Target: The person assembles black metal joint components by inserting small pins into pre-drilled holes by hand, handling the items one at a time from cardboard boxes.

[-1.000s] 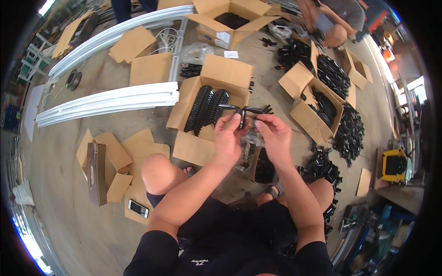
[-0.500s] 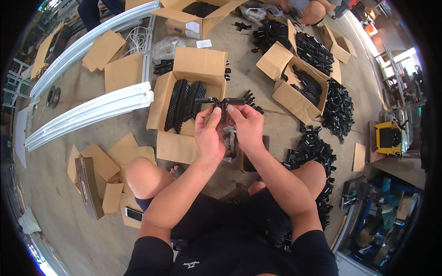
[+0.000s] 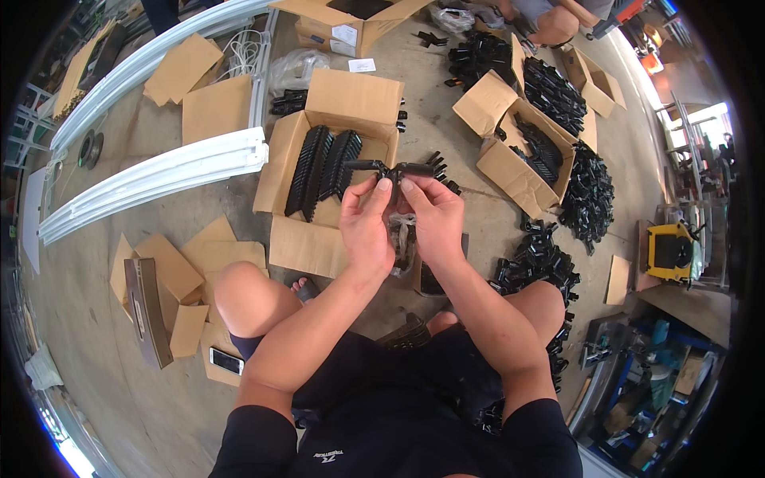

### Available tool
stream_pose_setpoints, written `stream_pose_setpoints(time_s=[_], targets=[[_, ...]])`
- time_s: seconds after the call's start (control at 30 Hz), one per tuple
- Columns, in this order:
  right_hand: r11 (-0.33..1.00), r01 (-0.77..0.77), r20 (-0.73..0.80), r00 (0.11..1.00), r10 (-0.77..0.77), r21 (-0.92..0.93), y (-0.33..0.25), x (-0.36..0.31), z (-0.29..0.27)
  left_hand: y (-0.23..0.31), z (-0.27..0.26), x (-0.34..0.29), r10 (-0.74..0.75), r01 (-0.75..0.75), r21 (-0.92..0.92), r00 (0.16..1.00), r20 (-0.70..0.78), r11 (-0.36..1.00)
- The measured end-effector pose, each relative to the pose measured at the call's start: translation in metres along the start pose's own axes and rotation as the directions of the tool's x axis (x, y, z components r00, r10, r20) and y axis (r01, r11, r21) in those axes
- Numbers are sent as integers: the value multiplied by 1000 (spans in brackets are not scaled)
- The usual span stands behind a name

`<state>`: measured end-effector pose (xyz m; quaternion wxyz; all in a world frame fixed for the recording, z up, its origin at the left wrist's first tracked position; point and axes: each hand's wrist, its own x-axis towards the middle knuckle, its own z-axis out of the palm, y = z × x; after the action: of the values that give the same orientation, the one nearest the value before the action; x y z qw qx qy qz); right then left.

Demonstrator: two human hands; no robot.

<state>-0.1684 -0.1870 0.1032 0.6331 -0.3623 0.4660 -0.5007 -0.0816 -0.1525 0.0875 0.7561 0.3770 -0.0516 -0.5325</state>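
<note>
My left hand (image 3: 368, 231) and my right hand (image 3: 438, 219) are side by side in front of me, thumbs on top, both closed in a pinch. Between them they hold a left black handle-like part (image 3: 366, 165) and a right black handle-like part (image 3: 416, 170), which point outward and meet in the middle above my thumbs. Fingers hide the lower ends, so I cannot tell whether the parts are joined. Just beyond my left hand stands an open cardboard box (image 3: 307, 244) with rows of similar black parts (image 3: 312, 167). A clear plastic bag (image 3: 403, 235) lies below, between my wrists.
Piles of black parts (image 3: 538, 263) lie right, around another open cardboard box (image 3: 510, 179). White metal profiles (image 3: 159, 179) and flattened cardboard (image 3: 231, 259) lie left, near a phone (image 3: 226, 361). Another person (image 3: 554, 25) sits at the far right.
The view has shifted slightly. Both hands keep their pinch, and the black parts have turned a little, the right one showing more of its broad side.
</note>
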Motion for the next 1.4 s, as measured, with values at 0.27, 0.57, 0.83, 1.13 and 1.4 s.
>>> stream_pose_setpoints(time_s=[0.27,0.57,0.83,1.13,1.4], targets=[[997,-36,15,999,35,64,2,0,-5,-3,0,-2,25,-25,-5,1000,18,1000],[988,-19,-4,1000,20,156,10,-5,-5,-6,0,-4,13,-13,-14,1000,14,1000],[998,57,-27,998,-57,-1,10,-10,-2,-7,-4,-4,11,-11,16,1000,2,1000],[999,1,15,1000,-2,54,5,-7,-8,-3,2,-10,38,-39,60,999,20,997],[987,-16,3,1000,16,159,9,-8,-10,-5,2,-10,32,-33,47,999,26,998]])
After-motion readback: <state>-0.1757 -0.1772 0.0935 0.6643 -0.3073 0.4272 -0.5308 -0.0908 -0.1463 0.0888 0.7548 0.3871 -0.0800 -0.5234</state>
